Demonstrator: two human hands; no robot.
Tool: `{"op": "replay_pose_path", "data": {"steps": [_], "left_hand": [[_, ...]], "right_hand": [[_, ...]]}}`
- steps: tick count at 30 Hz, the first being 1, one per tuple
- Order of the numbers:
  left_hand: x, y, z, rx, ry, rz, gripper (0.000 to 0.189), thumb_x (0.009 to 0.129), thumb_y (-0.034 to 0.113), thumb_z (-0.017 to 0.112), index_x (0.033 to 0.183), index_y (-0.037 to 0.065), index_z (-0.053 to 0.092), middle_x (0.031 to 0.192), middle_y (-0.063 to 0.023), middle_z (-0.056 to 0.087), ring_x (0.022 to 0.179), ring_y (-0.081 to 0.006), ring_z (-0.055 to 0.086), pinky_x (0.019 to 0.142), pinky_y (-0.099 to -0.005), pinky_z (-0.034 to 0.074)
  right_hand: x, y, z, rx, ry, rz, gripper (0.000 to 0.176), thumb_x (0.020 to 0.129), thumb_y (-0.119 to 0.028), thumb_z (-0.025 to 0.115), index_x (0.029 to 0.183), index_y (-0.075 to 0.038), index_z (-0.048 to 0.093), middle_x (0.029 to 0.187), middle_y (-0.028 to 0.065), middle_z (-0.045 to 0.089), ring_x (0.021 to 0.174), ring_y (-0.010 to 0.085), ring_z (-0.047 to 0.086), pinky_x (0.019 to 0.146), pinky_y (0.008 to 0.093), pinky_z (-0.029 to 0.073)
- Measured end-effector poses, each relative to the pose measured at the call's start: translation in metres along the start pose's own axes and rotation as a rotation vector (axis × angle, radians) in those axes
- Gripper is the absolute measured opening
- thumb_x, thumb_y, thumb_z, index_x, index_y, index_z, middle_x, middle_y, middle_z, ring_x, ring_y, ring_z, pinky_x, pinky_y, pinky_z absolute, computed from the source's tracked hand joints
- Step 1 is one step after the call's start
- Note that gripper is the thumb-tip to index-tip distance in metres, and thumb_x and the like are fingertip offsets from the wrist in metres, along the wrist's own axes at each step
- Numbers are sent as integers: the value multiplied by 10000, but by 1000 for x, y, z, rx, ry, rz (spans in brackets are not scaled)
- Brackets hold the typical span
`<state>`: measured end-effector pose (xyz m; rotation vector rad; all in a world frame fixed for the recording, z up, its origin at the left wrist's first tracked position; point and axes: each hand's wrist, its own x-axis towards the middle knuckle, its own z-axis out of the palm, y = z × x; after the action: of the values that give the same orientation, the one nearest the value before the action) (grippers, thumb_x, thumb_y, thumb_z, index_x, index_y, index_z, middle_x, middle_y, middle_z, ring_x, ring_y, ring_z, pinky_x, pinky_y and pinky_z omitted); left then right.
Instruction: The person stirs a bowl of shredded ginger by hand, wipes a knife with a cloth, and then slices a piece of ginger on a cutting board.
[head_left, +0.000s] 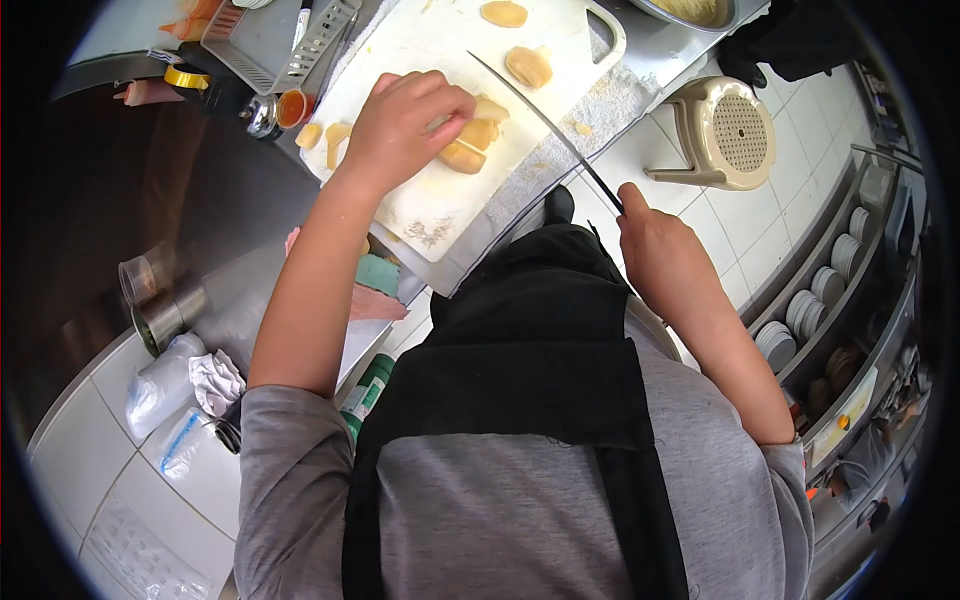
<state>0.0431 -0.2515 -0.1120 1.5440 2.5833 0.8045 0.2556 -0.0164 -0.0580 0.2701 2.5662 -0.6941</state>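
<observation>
My left hand (412,125) is over the white cutting board (430,205), its fingers curled beside cut yellowish pieces (470,145). Whether it grips a piece is hidden. In my right hand (655,240) is the handle of a long knife (560,135), held off the board's right edge with the blade slanting up and left over the board. Two more peeled pieces, one (528,67) near the blade and one (504,13) at the top, lie on the board. Smaller pieces (338,145) rest at its left edge.
A cloth (615,105) lies under the board. A plastic basket (265,75), a small orange cup (293,108) and yellow tape (187,77) are at upper left. A metal bowl (728,18) stands at upper right. A beige stool (735,130) and plate shelves (825,285) are to the right.
</observation>
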Motion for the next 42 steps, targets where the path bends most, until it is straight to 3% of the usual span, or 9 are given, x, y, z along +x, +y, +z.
{"op": "replay_pose_path", "data": {"steps": [7,14,17,20,22,25,33,36,42], "left_hand": [[-3,-12,-3,60,-101,119,134,795,73,732,903,137,685,910,34,634,922,-169,617,866,-337,422],[-4,-7,-5,110,-181,40,159,816,42,698,940,142,696,982,29,630,945,-175,619,909,-325,415],[-11,0,-9,156,-138,37,204,818,0,666,963,140,693,1022,-15,624,952,-209,624,897,-346,449],[-32,15,0,38,73,-112,212,822,-12,661,981,126,687,1039,-61,621,940,-234,628,828,-356,496],[-52,37,26,-190,331,-339,193,819,9,703,991,91,678,1039,-89,622,921,-244,627,757,-351,519],[-64,52,53,-86,436,-316,193,806,20,742,981,57,671,1038,-95,624,901,-235,625,756,-331,521],[-62,56,62,7,467,-322,280,759,-5,757,1014,24,647,1034,-120,630,920,-257,623,797,-338,514],[-66,56,63,8,463,-329,309,740,8,762,1030,36,658,1063,-116,624,949,-306,603,824,-389,503],[-66,53,63,15,445,-323,328,725,-8,764,1033,29,657,1063,-120,619,948,-297,608,815,-372,512]], "right_hand": [[-5,-2,1,-11,8,0,149,972,-70,523,1069,9,443,753,260,637,746,449,638,657,552,480],[-13,-1,6,-21,20,5,138,970,-70,526,1041,8,437,734,261,634,730,455,636,648,560,478],[-14,-1,6,-99,40,-43,123,928,-52,532,1004,4,453,700,211,648,686,397,670,593,508,529],[-9,-9,3,-67,56,-58,119,918,-43,517,1012,7,463,700,218,647,686,402,668,603,510,531],[2,-15,5,-51,23,-108,128,909,-37,502,1026,9,473,707,221,651,688,408,669,620,508,539],[23,-32,13,-44,76,-225,135,911,-44,488,1035,10,486,725,221,663,700,412,675,638,500,548],[31,-53,14,-37,56,-273,79,923,-73,498,968,-8,499,707,198,667,652,364,694,567,450,559],[15,-50,10,-181,17,-216,82,931,-74,500,979,-12,524,654,155,657,569,275,694,491,370,555],[18,-45,6,-168,-35,-217,87,919,-60,506,988,-13,529,639,125,649,568,262,697,477,360,547]]}}
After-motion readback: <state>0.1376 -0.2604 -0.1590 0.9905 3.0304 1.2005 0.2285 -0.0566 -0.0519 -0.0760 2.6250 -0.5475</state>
